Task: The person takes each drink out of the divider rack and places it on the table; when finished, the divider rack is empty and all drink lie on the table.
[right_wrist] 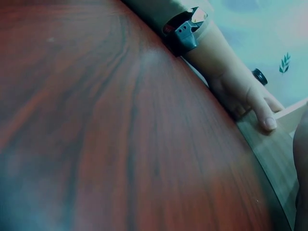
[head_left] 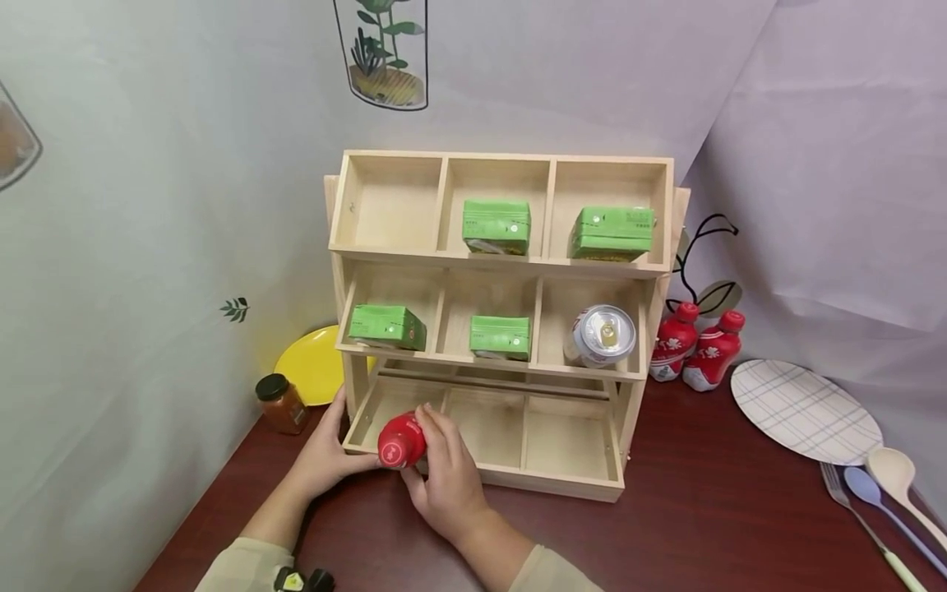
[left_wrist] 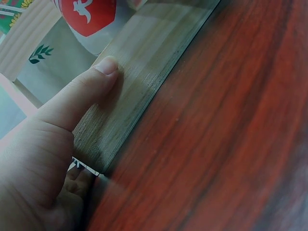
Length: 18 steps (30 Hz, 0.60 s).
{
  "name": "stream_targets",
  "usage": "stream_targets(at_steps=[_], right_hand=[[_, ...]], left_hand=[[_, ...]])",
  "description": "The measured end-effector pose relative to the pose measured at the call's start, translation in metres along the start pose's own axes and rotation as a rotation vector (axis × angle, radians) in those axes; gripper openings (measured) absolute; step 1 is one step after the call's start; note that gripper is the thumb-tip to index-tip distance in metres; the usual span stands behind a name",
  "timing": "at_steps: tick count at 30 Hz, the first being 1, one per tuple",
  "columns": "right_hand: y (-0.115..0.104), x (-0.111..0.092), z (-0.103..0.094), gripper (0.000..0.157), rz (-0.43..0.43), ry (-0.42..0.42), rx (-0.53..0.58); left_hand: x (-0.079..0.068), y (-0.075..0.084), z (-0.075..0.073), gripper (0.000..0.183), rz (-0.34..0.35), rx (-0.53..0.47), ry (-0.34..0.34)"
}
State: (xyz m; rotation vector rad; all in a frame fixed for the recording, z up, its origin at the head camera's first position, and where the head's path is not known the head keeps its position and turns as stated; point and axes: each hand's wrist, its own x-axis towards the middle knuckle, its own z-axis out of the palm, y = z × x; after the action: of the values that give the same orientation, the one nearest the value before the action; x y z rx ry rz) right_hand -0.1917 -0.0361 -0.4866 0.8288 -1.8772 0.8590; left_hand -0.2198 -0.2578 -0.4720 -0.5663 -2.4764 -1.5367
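Note:
My right hand (head_left: 448, 481) holds a small red-capped bottle (head_left: 402, 440) at the bottom left compartment of a three-tier wooden rack (head_left: 543, 485). The bottle leans toward me, cap foremost, and its lower part is hidden in the head view. With my left hand (head_left: 323, 455) I grip the rack's lower left front corner. In the left wrist view the thumb (left_wrist: 91, 86) lies along the front board, just below the bottle's red and white label (left_wrist: 94, 17). Hardly any of the right hand shows in the right wrist view.
Green cartons (head_left: 497, 226) occupy several upper and middle compartments, and a silver-topped can (head_left: 602, 335) the middle right one. Two red bottles (head_left: 713, 351), a checked oval placemat (head_left: 806, 411), a fork (head_left: 861, 514) and spoons lie right. A yellow plate (head_left: 311, 366) and a black-lidded jar (head_left: 282, 404) stand left.

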Motion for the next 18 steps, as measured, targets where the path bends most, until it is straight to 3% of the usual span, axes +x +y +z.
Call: stream_targets(at_steps=[10, 18], right_hand=[[0.003, -0.005, -0.014, 0.062, -0.047, 0.021, 0.058], [0.013, -0.01, -0.039, 0.063, -0.149, -0.015, 0.111]], left_hand=[[0.0, 0.004, -0.001, 0.125, -0.006, 0.039, 0.02], [-0.002, 0.002, 0.001, 0.128, -0.04, 0.069, 0.025]])
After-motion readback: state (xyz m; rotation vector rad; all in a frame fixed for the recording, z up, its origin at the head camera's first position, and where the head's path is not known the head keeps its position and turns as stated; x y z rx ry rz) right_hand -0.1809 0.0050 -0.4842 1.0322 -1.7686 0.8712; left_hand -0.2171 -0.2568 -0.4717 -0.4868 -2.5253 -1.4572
